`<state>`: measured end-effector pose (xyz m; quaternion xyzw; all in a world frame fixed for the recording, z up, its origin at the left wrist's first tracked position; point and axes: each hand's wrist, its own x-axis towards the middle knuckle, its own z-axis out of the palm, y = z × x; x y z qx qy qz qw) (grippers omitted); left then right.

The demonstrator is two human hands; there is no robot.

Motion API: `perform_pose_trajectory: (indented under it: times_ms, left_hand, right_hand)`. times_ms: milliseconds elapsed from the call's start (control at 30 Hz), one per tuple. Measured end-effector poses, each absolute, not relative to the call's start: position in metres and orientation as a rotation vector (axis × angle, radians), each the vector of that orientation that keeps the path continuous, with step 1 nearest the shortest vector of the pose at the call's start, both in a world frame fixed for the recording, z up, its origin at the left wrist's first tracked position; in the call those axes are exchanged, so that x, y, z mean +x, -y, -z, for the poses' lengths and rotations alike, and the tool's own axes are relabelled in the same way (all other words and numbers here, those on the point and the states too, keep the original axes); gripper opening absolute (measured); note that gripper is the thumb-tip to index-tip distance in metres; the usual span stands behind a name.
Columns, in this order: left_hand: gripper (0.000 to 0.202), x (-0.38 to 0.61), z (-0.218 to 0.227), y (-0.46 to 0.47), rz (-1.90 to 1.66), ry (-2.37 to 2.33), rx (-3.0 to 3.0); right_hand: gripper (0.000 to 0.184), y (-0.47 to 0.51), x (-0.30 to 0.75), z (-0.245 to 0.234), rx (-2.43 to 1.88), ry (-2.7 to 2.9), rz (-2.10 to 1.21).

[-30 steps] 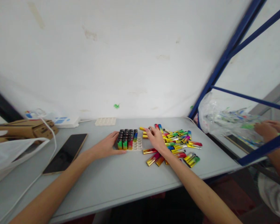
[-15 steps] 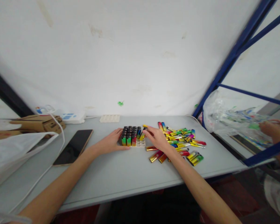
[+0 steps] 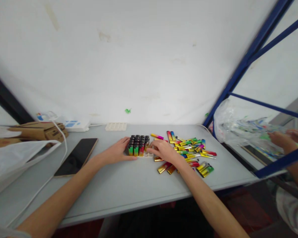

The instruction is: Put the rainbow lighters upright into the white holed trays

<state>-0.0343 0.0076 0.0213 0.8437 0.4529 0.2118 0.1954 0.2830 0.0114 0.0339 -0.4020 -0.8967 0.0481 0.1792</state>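
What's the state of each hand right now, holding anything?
Left hand: open, flat against the white plastic tray of upright colourful lighters.
Right hand: fingers curled at the tray's right edge; grip cannot be told.

My left forearm point(image 3: 64, 195) reaches in bare from the lower left, wrist straight. My left hand point(image 3: 116, 152) lies palm down, fingers stretched out together. My right forearm point(image 3: 206, 201) comes in from the lower right. My right hand point(image 3: 164, 150) is palm down, fingers curled, near my left fingertips; I can't tell whether they pinch.
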Motion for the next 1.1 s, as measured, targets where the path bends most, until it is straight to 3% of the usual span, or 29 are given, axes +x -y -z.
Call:
perform_pose_trajectory:
  times_ms: [167,300,667,833,1100]
  left_hand:
    - [0.091,-0.035,-0.021,-0.008,-0.595,-1.281,2.373]
    - [0.091,-0.035,-0.02,-0.008,-0.585,-1.286,2.378]
    - [0.092,-0.033,-0.024,-0.005,-0.574,-1.28,2.39]
    - [0.089,-0.034,-0.021,-0.007,-0.601,-1.3,2.409]
    - [0.093,-0.036,-0.019,-0.01,-0.573,-1.292,2.418]
  right_hand:
    - [0.025,-0.035,0.324,-0.026,-1.185,2.291,-0.082]
    - [0.038,-0.048,0.339,-0.015,-1.282,2.321,0.003]
    - [0.021,-0.046,0.344,-0.016,-1.254,2.38,-0.236]
    - [0.03,-0.048,0.358,-0.024,-1.245,2.277,-0.351]
    - [0.016,-0.047,0.375,-0.035,-1.325,2.109,-0.132]
